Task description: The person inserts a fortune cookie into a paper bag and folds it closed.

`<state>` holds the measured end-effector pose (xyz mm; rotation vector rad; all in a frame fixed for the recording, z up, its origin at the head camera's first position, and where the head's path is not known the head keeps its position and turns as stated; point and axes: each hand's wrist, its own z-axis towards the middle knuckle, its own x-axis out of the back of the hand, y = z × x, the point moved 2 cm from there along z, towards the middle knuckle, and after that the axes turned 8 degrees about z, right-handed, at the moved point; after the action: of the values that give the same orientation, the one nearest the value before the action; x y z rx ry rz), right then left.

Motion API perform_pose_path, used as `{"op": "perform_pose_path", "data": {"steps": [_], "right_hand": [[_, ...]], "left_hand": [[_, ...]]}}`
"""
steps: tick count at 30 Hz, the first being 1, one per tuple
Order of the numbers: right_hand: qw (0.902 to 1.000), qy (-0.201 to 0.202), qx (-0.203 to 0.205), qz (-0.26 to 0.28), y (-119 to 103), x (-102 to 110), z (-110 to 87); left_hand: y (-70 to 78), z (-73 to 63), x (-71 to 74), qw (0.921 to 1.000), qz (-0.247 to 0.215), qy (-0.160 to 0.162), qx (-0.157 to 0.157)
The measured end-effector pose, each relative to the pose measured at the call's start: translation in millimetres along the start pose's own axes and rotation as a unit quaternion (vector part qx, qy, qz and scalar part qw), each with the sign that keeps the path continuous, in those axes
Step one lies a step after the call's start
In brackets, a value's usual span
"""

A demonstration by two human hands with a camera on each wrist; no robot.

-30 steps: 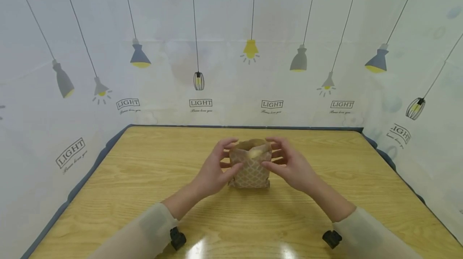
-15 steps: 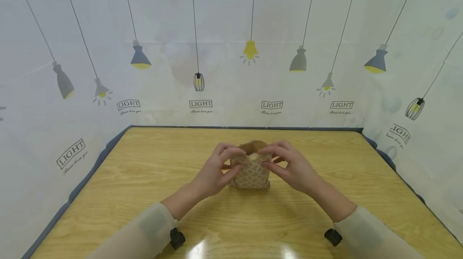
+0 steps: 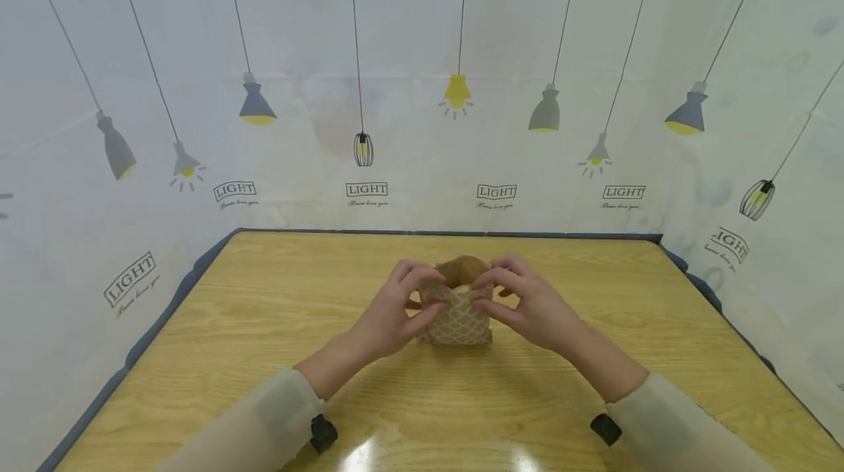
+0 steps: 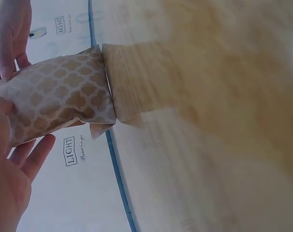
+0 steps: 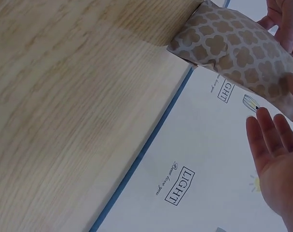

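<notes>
A small brown paper bag (image 3: 460,325) with a white lattice print stands upright on the wooden table, its mouth facing up. Its back wall rises above the front rim, and something pale (image 3: 464,288) shows inside. My left hand (image 3: 389,308) pinches the left part of the front rim between thumb and index finger. On the right part, my right hand (image 3: 542,308) pinches the rim the same way. In the left wrist view the bag (image 4: 64,94) shows its printed front, with the left thumb on it. The right wrist view shows the other fingers (image 5: 269,133) extended beside the bag.
The light wooden table (image 3: 277,289) has a dark blue edge strip (image 3: 422,231) along its back and sides. White wall sheets (image 3: 409,10) printed with hanging lamps and "LIGHT" lettering enclose it. A black wrist device (image 3: 323,434) sits at each sleeve cuff.
Both hands' index fingers have come down from around the bag's sides onto its front rim. The front rim is now folded lower and the back wall shows more. The bag stays in place.
</notes>
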<state>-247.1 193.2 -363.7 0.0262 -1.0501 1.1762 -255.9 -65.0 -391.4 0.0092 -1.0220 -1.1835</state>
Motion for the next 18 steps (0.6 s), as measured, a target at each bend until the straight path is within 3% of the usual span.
{"op": "perform_pose_path", "data": {"steps": [7, 14, 18], "right_hand": [[0.9999, -0.007, -0.008, 0.002, -2.0, -1.5, 1.5], [0.9996, -0.011, -0.004, -0.024, -4.2, -1.7, 1.0], [0.9994, -0.007, 0.006, -0.032, -3.4, -2.2, -0.1]], "left_hand": [[-0.2, 0.4, 0.8, 0.9994, 0.011, 0.022, -0.024], [-1.9, 2.0, 0.8, 0.9956, 0.058, 0.037, -0.064], [-1.7, 2.3, 1.7, 0.9954, 0.06, 0.039, -0.064]]}}
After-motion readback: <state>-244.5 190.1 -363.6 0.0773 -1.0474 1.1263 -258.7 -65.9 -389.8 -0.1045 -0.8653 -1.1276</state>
